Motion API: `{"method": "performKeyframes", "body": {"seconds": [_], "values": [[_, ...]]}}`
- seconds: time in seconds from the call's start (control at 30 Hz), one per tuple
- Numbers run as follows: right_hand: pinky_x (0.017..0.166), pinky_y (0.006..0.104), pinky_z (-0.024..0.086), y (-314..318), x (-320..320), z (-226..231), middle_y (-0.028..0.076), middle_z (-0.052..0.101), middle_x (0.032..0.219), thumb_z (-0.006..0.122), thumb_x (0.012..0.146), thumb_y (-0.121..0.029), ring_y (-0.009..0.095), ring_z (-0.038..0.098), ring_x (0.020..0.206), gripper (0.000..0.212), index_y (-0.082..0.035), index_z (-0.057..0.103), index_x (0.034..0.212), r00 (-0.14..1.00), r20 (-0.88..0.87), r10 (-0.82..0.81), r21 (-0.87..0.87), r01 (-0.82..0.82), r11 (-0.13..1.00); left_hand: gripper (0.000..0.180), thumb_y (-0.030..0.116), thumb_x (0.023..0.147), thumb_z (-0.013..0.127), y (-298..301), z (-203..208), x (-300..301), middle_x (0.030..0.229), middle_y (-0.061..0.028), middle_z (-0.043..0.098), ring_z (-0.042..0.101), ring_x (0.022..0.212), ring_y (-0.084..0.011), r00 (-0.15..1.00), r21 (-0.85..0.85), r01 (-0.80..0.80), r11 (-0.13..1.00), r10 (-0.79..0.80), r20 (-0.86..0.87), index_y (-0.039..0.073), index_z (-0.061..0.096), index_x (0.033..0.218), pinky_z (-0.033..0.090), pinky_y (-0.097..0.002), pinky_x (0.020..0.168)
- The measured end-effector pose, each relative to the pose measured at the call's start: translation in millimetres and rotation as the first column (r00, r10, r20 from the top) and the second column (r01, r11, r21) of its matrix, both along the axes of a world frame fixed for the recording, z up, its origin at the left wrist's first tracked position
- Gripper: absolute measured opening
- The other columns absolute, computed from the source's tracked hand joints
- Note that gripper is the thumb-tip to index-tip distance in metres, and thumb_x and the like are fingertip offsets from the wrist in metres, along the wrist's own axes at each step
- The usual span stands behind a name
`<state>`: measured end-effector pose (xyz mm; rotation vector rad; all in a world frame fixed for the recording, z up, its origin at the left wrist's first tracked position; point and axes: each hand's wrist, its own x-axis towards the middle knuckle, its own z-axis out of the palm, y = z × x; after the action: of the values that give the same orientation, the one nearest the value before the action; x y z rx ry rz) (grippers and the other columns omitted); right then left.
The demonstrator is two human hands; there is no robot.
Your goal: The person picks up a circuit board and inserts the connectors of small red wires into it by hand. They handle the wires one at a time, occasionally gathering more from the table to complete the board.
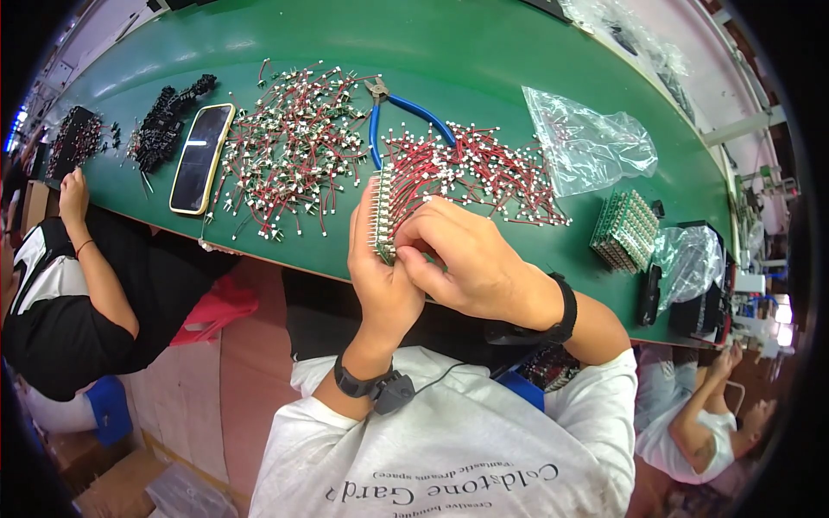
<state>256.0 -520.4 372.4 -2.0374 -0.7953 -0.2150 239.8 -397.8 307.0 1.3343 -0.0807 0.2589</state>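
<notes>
My left hand [375,274] is closed around a narrow strip of small green circuit boards [381,211], held upright near the table's front edge. A row of metal pins sticks out along its left side, and red wires with white plugs fan out from its right. My right hand [458,250] is closed at the strip's lower end, thumb and forefinger pinched together; what lies between those fingertips is too small to make out. Just beyond the strip lies a heap of red wires with white connectors [509,168]. Blue-handled cutters [376,121] rest above my left hand.
Left of the cutters spreads a pile of wired small boards [298,138], beside a phone [200,160] and black parts [168,125]. A clear plastic bag [591,142] and stacked green boards [623,231] lie right. A co-worker's hand [74,194] is at the far left.
</notes>
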Motion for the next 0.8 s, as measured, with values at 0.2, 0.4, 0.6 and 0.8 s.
{"method": "performKeyframes", "body": {"seconds": [0.2,0.4,0.6,0.8], "values": [[0.057,0.03,0.051,0.8,-2.2,-0.7,0.01,0.058,0.081,0.067,0.078,0.001,0.02,0.061,0.065,0.012,0.001,0.059,0.087,1.0,-0.022,-0.019,0.029,0.019,0.999,0.067,0.012,0.086,0.066,0.5,-2.2,-0.1,0.131,-0.0171,0.05,0.057,0.115,-0.0232,0.999,0.065,-0.017,0.998,0.014,0.037,-0.007,0.037,0.143,0.048,-0.0336,0.095],[0.055,0.029,0.05,4.6,-3.2,-4.5,0.009,0.059,0.078,0.066,0.079,0.001,0.016,0.06,0.062,0.01,0.003,0.059,0.086,0.989,-0.139,-0.05,0.127,0.068,0.99,0.063,0.01,0.087,0.064,-1.5,1.1,-3.4,0.13,-0.0168,0.051,0.058,0.114,-0.0228,1.0,0.06,-0.02,0.998,0.019,0.011,-0.007,0.038,0.143,0.048,-0.0336,0.095],[0.053,0.0266,0.047,2.5,-4.3,-0.9,0.008,0.058,0.075,0.065,0.08,-0.002,0.014,0.058,0.06,0.01,0.003,0.06,0.087,0.975,-0.222,-0.026,0.11,0.052,0.993,0.063,0.01,0.088,0.064,2.2,-5.3,-2.2,0.129,-0.0154,0.051,0.058,0.112,-0.0215,0.999,-0.042,0.049,0.998,-0.049,-0.003,-0.007,0.038,0.142,0.048,-0.0334,0.095],[0.053,0.0263,0.047,6.2,-5.5,-3.3,0.008,0.058,0.075,0.064,0.082,-0.003,0.013,0.058,0.06,0.009,0.003,0.06,0.087,0.978,-0.207,-0.037,0.132,0.065,0.989,0.063,0.01,0.087,0.064,1.3,1.1,-4.8,0.129,-0.0153,0.051,0.057,0.113,-0.0218,1.0,-0.035,0.007,0.999,-0.007,-0.021,-0.007,0.038,0.142,0.048,-0.0335,0.096]]}}
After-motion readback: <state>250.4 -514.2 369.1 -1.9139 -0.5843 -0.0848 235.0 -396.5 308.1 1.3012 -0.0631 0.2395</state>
